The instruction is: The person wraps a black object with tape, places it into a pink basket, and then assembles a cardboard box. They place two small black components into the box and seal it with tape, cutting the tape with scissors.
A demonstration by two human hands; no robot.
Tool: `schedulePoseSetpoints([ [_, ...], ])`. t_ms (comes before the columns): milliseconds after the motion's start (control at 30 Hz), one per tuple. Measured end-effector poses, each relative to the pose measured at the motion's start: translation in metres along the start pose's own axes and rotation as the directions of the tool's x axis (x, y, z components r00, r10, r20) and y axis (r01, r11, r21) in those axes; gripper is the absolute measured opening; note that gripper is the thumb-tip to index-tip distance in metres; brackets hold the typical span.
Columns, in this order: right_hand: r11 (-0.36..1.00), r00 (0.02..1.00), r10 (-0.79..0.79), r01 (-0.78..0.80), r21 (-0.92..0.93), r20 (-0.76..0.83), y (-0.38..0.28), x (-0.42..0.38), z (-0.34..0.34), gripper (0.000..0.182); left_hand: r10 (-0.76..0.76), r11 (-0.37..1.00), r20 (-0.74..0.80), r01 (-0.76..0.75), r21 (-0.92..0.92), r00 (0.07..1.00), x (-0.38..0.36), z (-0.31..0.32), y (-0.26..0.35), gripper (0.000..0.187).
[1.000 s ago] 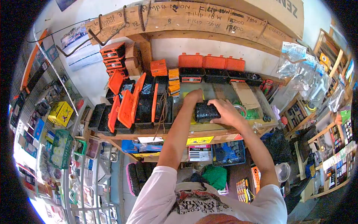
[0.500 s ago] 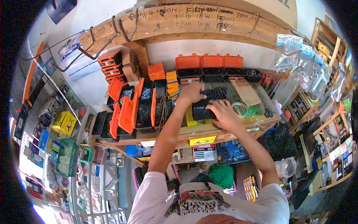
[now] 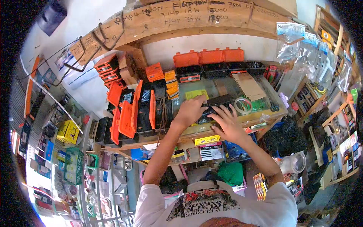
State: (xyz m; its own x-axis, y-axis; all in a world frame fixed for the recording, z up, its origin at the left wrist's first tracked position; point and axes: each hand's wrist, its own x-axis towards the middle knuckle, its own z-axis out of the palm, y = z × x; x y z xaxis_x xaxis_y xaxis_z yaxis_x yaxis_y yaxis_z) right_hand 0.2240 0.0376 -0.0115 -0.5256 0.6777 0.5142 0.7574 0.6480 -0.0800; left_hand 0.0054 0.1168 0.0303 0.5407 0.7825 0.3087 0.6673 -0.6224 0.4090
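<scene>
A black plastic box (image 3: 221, 100), apparently holding small dark pieces too blurred to name, lies on the glass-topped counter between my hands. My left hand (image 3: 191, 111) is curled around its left side, with the fingertips partly hidden. My right hand (image 3: 227, 122) rests on the near right part with its fingers spread and touching the dark surface. Just beyond my left hand is a yellow sheet (image 3: 196, 94). A roll of clear tape (image 3: 243, 106) lies beside my right fingers.
Open orange-lidded boxes (image 3: 130, 116) with screws stand at the left. More black boxes with orange lids (image 3: 199, 56) line the back. Flat cardboard (image 3: 248, 86) and scissors (image 3: 274, 108) lie at the right. A wooden beam (image 3: 181, 19) with hooks crosses overhead.
The black box has shifted lower between my hands. The yellow sheet beyond it has come into view. My left hand has moved toward me, and my right fingers have spread. The head view has shifted slightly.
</scene>
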Motion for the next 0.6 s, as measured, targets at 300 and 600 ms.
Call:
schedulePoseSetpoints([
  [300,0.983,0.99,0.1,-0.083,0.163,-0.102,-0.004,-0.033,-0.046,0.047,0.158,0.985,0.088,-0.163,0.053,0.984,0.0,-0.015,0.015,0.066],
  [600,0.897,0.894,0.412,-0.364,0.25,-0.174,0.09,-0.069,-0.047,0.038,-0.049,0.997,0.112,0.042,0.058,0.993,0.023,-0.024,0.016,0.066],
])
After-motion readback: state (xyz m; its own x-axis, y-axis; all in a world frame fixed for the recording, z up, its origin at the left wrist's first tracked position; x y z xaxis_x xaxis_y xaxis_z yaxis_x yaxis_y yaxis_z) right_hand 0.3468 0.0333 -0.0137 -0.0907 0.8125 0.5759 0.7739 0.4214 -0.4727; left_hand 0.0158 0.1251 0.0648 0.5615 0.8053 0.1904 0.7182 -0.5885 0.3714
